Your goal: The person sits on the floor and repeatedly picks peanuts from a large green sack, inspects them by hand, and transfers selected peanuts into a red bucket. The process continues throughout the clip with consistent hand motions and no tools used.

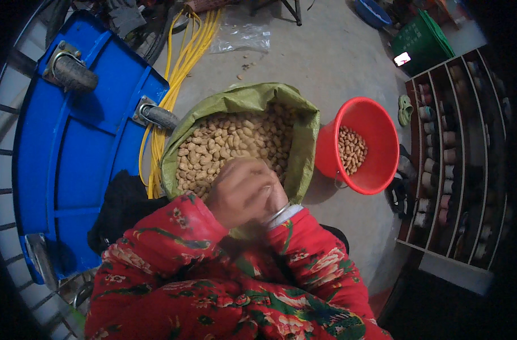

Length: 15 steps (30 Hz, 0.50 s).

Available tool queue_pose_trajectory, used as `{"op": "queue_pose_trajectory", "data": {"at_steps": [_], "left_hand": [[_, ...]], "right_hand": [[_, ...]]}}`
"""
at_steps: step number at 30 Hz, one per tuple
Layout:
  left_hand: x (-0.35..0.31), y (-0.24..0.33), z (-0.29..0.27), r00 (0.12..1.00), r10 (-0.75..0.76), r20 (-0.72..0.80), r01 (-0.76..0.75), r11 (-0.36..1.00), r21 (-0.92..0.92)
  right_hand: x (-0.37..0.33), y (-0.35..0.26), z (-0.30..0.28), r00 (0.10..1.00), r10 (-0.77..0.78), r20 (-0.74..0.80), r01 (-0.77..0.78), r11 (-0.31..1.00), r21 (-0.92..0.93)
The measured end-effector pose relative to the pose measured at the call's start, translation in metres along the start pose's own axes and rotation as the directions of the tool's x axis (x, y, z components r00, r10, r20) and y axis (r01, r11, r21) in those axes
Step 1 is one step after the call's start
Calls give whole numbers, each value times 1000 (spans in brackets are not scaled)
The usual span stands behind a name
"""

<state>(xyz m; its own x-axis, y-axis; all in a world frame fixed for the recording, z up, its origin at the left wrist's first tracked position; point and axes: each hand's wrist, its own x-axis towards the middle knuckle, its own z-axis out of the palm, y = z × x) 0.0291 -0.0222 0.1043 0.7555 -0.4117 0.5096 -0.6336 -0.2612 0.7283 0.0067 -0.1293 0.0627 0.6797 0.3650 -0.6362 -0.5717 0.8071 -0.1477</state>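
Observation:
An open green woven sack [305,164] full of unshelled peanuts [224,141] stands in front of me. Over its near edge my left hand [235,191] and my right hand [278,198] are pressed together, fingers closed. Motion blurs the left one, and it covers much of the right. Whatever lies between the fingers is hidden. To the right of the sack is a red bucket [377,175], tilted in view, with shelled peanut kernels [352,148] at its bottom.
At the left a blue platform cart [88,164] stands on edge, castors outward, beside a yellow hose or cable bundle [170,96]. A shoe rack [440,153] fills the right side, with green clogs [404,109] before it. Clear plastic bag [241,37] lies on the floor beyond the sack.

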Motion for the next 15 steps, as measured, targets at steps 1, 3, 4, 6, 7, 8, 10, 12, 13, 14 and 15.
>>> {"op": "queue_pose_trajectory", "data": {"at_steps": [1,3,4,6,7,8,10,12,13,14,15], "left_hand": [[0,1,-2,1000,-9,-9,8,1000,-5],[0,3,-5,999,-32,-23,31,999,-29],[0,4,-6,999,-46,-28,45,998,-47],[1,5,-8,999,-43,-33,42,998,-48],[2,5,-9,999,-26,-33,25,999,-32],[2,5,-9,999,-9,-43,7,999,-32],[3,5,-10,993,-50,-110,50,999,-2],[3,4,-10,985,-82,-152,85,996,14],[3,3,-11,983,-94,-157,99,995,24],[3,3,-11,981,-101,-165,108,994,35],[2,3,-12,985,-101,-141,107,994,32]], "right_hand": [[0,0,0,1000,-6,7,6,1000,-8],[-2,-2,1,1000,7,0,-7,1000,-10],[-6,-5,1,1000,27,-14,-27,1000,-3],[-10,-9,6,999,27,-17,-28,999,-16],[-11,-11,8,1000,9,-7,-9,999,-33],[-12,-12,11,1000,6,-2,-7,999,-37],[-14,-17,13,997,-38,66,43,997,-65],[-17,-26,13,986,-110,128,122,988,-94],[-19,-33,12,980,-143,140,153,986,-60],[-23,-42,10,958,-188,217,196,980,-17],[-27,-53,8,928,-225,297,230,973,21]]}}
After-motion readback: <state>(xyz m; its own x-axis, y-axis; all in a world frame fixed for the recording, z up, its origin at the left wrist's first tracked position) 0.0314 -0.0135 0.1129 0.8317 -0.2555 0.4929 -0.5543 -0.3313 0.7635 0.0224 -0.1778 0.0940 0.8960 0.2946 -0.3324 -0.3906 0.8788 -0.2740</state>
